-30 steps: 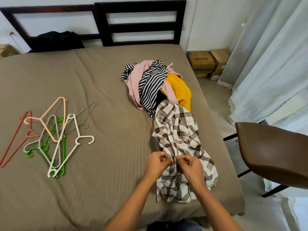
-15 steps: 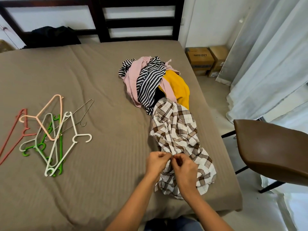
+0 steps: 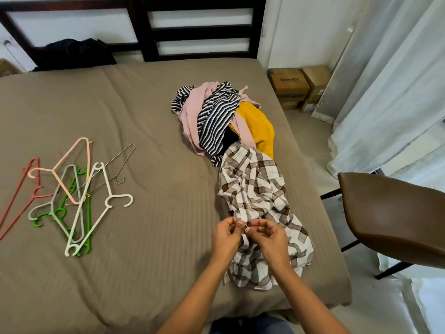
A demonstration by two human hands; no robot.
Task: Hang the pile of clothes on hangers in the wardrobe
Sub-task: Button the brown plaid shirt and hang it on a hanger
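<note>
Head view. A brown-and-white plaid shirt (image 3: 255, 189) lies crumpled on the bed (image 3: 144, 121), running from frame centre toward 5 o'clock. The left hand (image 3: 226, 233) and right hand (image 3: 267, 235) meet at the shirt's front edge, close together with fingertips almost touching. Both have curled fingers and pinch the fabric between thumb and forefinger; what exactly is pinched is too small to tell. At 12 o'clock from the hands, touching the shirt's far end, sits the pile of clothes (image 3: 216, 121): striped, pink, mustard and black pieces heaped together. At 9 o'clock, well apart from the shirt, a loose cluster of hangers (image 3: 72, 196) lies flat on the bed: red, peach, white, green and one of wire, overlapping. A dark garment (image 3: 72, 53) rests against the headboard (image 3: 149, 27) at 11 o'clock. Beside the bed, a brown chair (image 3: 395, 213) stands at 3 o'clock, with cardboard boxes (image 3: 289, 85) and pale curtains (image 3: 397, 92) at 1 to 2 o'clock.
</note>
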